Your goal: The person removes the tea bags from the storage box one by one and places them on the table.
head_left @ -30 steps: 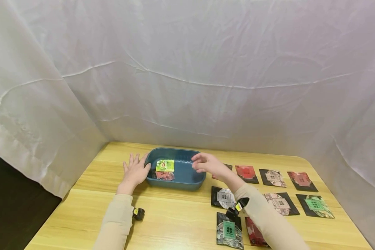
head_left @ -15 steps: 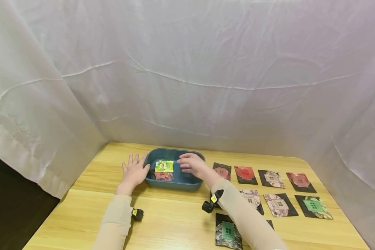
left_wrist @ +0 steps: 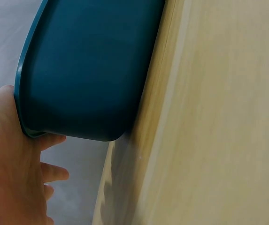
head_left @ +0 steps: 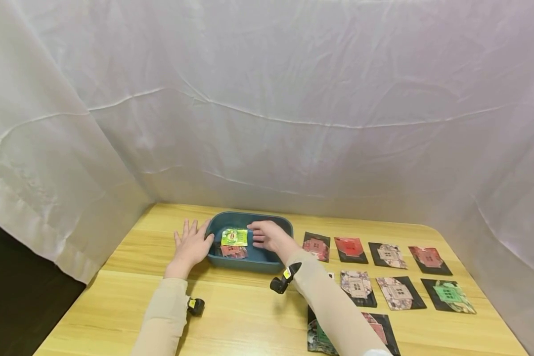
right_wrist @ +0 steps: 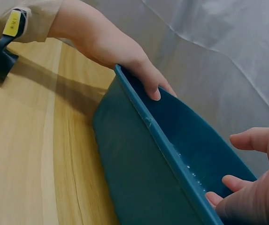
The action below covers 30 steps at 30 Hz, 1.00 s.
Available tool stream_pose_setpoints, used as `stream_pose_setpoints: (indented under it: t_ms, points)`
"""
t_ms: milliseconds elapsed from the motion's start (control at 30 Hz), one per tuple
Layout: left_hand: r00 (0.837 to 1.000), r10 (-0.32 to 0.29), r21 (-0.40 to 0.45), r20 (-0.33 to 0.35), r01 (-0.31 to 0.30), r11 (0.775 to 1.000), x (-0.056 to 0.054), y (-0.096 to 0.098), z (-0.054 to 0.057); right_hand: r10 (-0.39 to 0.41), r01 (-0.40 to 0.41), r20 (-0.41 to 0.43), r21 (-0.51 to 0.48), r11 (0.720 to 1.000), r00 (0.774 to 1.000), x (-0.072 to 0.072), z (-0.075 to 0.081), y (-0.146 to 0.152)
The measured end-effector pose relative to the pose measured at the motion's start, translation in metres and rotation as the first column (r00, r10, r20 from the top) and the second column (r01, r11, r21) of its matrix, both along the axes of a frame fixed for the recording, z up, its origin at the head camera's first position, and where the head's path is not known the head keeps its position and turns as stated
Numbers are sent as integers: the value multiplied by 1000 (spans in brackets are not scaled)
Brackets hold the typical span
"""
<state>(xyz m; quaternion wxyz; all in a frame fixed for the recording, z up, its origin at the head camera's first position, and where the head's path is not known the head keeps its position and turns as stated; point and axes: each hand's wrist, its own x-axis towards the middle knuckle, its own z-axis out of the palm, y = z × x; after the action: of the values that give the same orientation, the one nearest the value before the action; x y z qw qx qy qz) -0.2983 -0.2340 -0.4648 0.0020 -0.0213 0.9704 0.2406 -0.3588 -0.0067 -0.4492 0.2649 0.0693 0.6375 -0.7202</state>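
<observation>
A blue plastic basin [head_left: 244,264] stands towards the back of the table. My left hand [head_left: 193,245] holds its left end, thumb hooked inside the rim and the other fingers spread outside; in the left wrist view the hand [left_wrist: 10,159] lies against that rim. Inside the basin are a bright green tea bag packet [head_left: 234,237] and, partly beneath it, red packets [head_left: 233,251]. My right hand [head_left: 270,236] reaches over the basin, close to the green packet's right side. In the right wrist view its fingers [right_wrist: 242,183] are loosely bent and apart, with nothing seen between them.
Several dark square sachets lie in rows to the right, among them a red one [head_left: 350,248], a pink-labelled one [head_left: 358,287] and a green-labelled one [head_left: 448,295]. My right forearm partly covers the nearest ones. A pale curtain [head_left: 267,148] hangs behind the table [head_left: 231,316].
My right hand has moved left from the basin's right rim to beside the green packet, and its forearm uncovers some sachets. The left hand stays at the basin's left end.
</observation>
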Motion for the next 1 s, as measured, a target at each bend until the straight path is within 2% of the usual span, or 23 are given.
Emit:
stream_pose_setpoints:
  t_ms: [400, 700, 1000]
  points:
    - [1000, 3, 9, -1, -3, 1000, 0, -1, -1, -4, 4, 48, -17, 1000, 999, -4, -4, -14]
    - [1000, 3, 14, -3, -3, 1000, -1, -1, -2, 9, -7, 68, -32, 999, 998, -1, -4, -27]
    - [1000, 8, 6, -6, -8, 1000, 0, 1, 0, -24, 28, 112, -41, 999, 993, -5, -8, -31]
